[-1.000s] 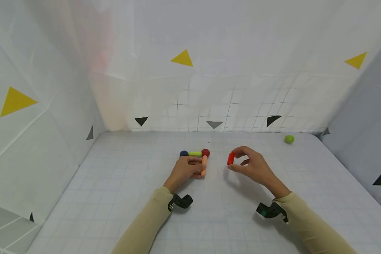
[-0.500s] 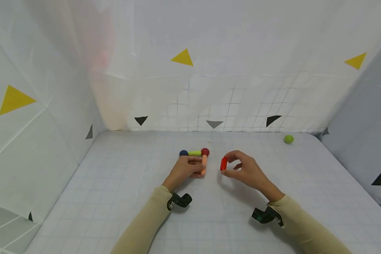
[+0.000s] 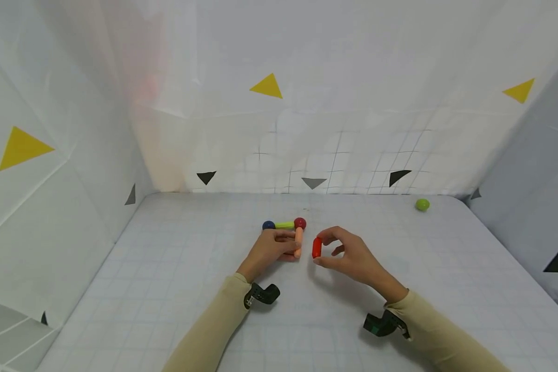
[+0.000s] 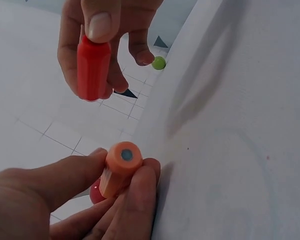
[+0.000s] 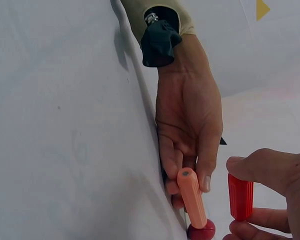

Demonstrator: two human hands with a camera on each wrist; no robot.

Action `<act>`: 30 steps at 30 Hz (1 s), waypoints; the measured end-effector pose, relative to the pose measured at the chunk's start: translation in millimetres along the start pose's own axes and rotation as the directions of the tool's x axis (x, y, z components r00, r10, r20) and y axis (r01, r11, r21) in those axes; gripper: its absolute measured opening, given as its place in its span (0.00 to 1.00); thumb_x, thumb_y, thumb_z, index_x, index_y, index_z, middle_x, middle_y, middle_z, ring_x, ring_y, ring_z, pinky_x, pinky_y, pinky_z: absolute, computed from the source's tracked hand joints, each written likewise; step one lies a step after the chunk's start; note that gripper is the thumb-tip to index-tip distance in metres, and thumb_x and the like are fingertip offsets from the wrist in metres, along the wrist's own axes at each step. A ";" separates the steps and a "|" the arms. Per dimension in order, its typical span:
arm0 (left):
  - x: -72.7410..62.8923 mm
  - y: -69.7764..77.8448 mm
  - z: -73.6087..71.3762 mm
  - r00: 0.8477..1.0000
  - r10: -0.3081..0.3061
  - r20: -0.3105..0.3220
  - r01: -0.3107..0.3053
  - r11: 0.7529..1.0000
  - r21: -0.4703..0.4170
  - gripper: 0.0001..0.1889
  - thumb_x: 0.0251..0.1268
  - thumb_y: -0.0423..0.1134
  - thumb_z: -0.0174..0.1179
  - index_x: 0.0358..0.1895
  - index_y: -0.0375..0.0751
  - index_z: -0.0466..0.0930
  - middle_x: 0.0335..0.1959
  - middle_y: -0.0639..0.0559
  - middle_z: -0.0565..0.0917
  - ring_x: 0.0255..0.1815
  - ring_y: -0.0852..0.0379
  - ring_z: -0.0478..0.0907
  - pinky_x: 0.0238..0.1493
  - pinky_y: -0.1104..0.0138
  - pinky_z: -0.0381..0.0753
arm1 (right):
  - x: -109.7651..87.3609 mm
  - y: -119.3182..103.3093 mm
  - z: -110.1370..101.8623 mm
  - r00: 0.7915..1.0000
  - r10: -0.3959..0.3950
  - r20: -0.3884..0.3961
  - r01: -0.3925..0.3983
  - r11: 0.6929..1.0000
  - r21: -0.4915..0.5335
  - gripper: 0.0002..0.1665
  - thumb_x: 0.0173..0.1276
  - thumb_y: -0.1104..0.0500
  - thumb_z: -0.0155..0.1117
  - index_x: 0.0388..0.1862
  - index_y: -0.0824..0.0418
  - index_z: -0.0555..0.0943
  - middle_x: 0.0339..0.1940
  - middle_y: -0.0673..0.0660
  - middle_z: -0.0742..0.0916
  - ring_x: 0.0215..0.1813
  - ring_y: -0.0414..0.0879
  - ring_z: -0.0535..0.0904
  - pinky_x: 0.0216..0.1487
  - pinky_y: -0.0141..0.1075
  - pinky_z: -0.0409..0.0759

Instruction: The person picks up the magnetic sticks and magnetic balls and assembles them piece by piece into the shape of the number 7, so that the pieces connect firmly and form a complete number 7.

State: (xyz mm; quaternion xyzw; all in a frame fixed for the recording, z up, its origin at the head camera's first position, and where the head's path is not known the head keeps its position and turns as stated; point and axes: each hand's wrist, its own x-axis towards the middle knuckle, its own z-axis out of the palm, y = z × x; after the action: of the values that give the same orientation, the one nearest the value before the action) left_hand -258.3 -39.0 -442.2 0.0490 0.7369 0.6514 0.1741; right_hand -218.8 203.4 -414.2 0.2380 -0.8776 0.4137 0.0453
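Note:
My left hand (image 3: 267,252) pinches an orange magnetic rod (image 3: 298,242) between thumb and fingers. The rod's far end meets a dark red ball (image 3: 299,223); a yellow-green rod (image 3: 285,225) runs left from that ball to a dark blue ball (image 3: 268,225). In the left wrist view, a small grey disc shows in the orange rod's near end (image 4: 126,154). My right hand (image 3: 349,257) holds a short red rod (image 3: 316,247) by its two ends, thumb at the near end. The red rod stands just right of the orange one, with a gap between them.
A green ball (image 3: 422,204) lies at the back right of the white gridded table (image 3: 190,289). White sheeting (image 3: 376,62) with yellow and black triangles rises behind and on both sides. A dark wrist camera sits on each sleeve's cuff.
My right hand has moved left and slightly toward me with the red rod, close to the orange rod. The left hand and the joined pieces have stayed nearly still.

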 end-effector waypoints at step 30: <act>-2.2 1.2 0.2 0.999 0.023 0.023 -0.022 0.999 -0.027 0.20 0.69 0.38 0.71 0.61 0.34 0.83 0.46 0.44 0.88 0.39 0.50 0.88 0.46 0.61 0.87 | -6.8 -7.4 32.1 0.989 -0.088 0.121 0.077 0.992 0.098 0.28 0.61 0.59 0.81 0.58 0.58 0.81 0.52 0.48 0.85 0.52 0.53 0.80 0.45 0.46 0.86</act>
State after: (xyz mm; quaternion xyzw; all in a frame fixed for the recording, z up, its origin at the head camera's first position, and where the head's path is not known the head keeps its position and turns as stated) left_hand -256.3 -39.3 -440.6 0.0623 0.7255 0.6624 0.1759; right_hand -205.7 178.0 -431.8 0.3015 -0.8479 0.4360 -0.0039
